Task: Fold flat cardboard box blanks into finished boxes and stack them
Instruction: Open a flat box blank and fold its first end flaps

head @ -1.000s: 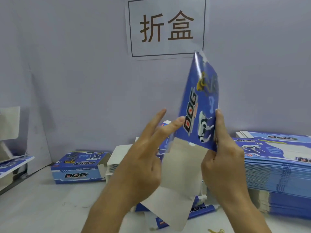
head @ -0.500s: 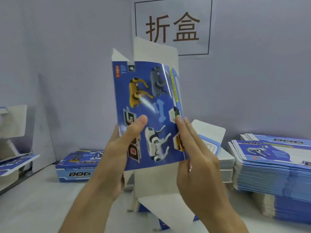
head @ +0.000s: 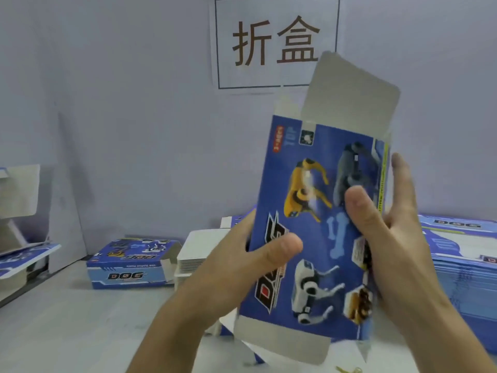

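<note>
I hold a blue cardboard box blank [head: 317, 238] printed with robot dogs upright in front of me, above the table. Its grey flaps stick out at the top and bottom. My left hand [head: 250, 262] grips its left edge, thumb pressed on the printed face. My right hand [head: 390, 232] grips the right edge, thumb on the front and fingers reaching up behind. A folded blue box [head: 129, 267] lies on the table at the back left. A tall stack of flat blue blanks [head: 468, 254] sits at the right.
A pile of white flat cards [head: 199, 251] stands behind my left hand. Opened blanks [head: 24, 254] lean at the far left edge. A paper sign [head: 274, 41] hangs on the grey wall. The white table [head: 80, 327] stretches to the front left.
The blank has swung right and tilted, its top flap now leaning right. My right thumb has come round onto the printed face, and my left thumb has slid lower.
</note>
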Motion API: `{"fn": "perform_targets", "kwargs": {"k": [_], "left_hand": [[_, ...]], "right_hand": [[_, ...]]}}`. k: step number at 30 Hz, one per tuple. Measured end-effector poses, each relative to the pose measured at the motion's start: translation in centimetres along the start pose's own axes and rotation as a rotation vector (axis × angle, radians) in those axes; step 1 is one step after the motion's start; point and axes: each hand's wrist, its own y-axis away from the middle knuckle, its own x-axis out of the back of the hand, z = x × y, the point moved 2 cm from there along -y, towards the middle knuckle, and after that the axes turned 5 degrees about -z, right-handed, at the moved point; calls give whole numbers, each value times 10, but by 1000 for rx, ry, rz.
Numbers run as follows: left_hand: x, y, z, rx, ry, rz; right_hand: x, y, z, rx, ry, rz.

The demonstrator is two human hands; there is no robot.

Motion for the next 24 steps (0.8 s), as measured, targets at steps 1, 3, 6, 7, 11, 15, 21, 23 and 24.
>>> {"fn": "perform_targets", "kwargs": {"k": [1, 3, 6, 7, 11, 15, 21, 23, 24], "left_hand": [[-1, -2, 1, 16, -6, 38], [0, -3, 1, 32, 8, 102], [8, 0, 8, -29, 39, 240], [10, 0, 10, -48, 63, 303], [14, -1, 16, -202, 99, 496], [14, 0, 9, -235, 19, 576], [9, -5, 7, -378, -6, 483], [5, -6, 7, -382, 22, 470], [5, -6, 7, -379, 30, 464]], "right_hand": [[2, 1, 1, 11, 3, 13], [1, 2, 4, 35, 30, 30], [-7, 3, 8, 21, 99, -14], [-12, 4, 10, 9, 110, -42], [-29, 10, 11, 107, 79, -134], [-39, 15, 9, 129, -28, -253], [-30, 9, 13, 138, -14, -211], [-26, 11, 14, 124, -38, -200], [-26, 9, 14, 115, -55, -212]]}}
